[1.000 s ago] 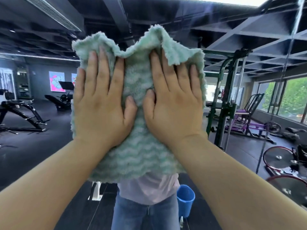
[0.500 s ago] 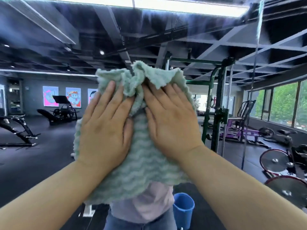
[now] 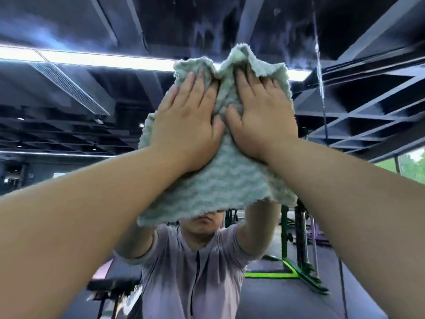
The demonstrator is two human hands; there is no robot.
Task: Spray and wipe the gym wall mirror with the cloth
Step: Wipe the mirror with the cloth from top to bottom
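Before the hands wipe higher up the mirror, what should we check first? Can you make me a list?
1. Both hands on the cloth: left hand and right hand press flat on it. Ok.
2. Cloth spread out: it is bunched up between the hands at the top. Not ok.
3. Spray on the mirror above the cloth: wet drips show there. Ok.
4. Cloth clean enough: its wiping side faces the glass. Cannot tell.
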